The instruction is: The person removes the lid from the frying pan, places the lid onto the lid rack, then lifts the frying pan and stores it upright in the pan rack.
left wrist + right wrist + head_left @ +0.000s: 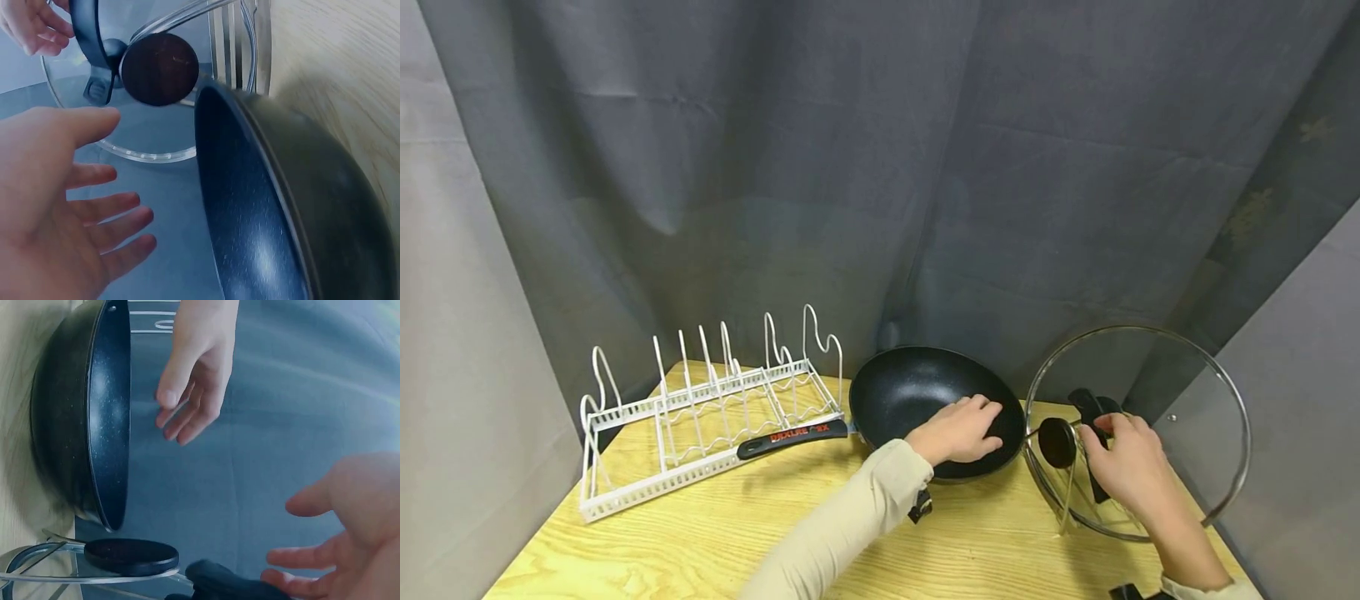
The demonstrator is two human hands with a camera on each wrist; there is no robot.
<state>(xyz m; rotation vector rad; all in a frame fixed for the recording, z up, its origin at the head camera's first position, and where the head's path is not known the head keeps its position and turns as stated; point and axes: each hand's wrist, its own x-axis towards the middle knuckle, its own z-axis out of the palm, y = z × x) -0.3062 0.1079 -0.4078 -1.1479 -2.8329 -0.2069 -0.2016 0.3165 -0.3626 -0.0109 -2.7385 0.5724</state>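
The black wok (910, 400) sits on the wood table (970, 542) near the middle of the frame, just right of the white wire rack (696, 472). The left hand (964, 429) is over the wok with its fingers spread apart, holding nothing. At the lower right, the right hand (1127, 467) is beside a black curved piece (87, 31) at the glass lid (1183, 400). Its thumb and fingers are apart; I can't tell if they touch it. To hold the lid well, I think a firm grip helps, because smooth glass could slip. The lid is clear and round with a shiny metal rim. A dark, round knob (1057, 442) is close by. The wok is a deep bowl, speckled inside, with a long handle (793, 438).
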